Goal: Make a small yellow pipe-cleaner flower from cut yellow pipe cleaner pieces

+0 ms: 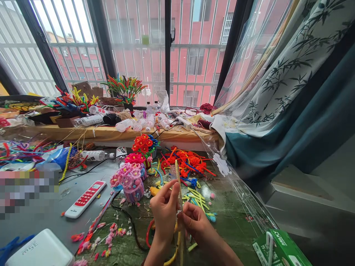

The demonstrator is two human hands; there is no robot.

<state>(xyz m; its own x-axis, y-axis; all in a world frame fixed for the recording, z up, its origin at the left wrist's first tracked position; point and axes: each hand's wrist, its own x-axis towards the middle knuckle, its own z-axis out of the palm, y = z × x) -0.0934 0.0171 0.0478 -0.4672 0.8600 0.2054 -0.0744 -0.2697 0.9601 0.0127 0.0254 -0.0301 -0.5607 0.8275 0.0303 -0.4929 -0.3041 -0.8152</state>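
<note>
The person's left hand [164, 210] and right hand [195, 220] meet low in the view, just right of centre, over a green worktop [233, 225]. Both are closed on a pale thin stick [178, 173] that stands nearly upright between them, its tip pointing to 12 o'clock and its lower end running down past the wrists. The left thumb and fingertips pinch it from the side. The right fingers are curled round it a little lower, and the two hands touch each other at the stick.

From the hands, a pink flower basket [131, 181] made of pipe cleaners stands at 10 o'clock, close by. A red flower bunch [143, 143] rises behind it at 11 o'clock. A heap of orange-red flowers [186, 161] lies at 12 o'clock, just past the tip of the stick. Short yellow-green pipe cleaner pieces [197, 196] are scattered at 1 o'clock, right beside the right hand.

A white and red remote [84, 198] lies at 9 o'clock, well apart, and a white device [41, 252] sits at 8 o'clock by the lower edge. A green box [280, 246] is at 4 o'clock. A clear sheet [238, 188] slopes down at 2 o'clock, below a leaf-print curtain [291, 74]
</note>
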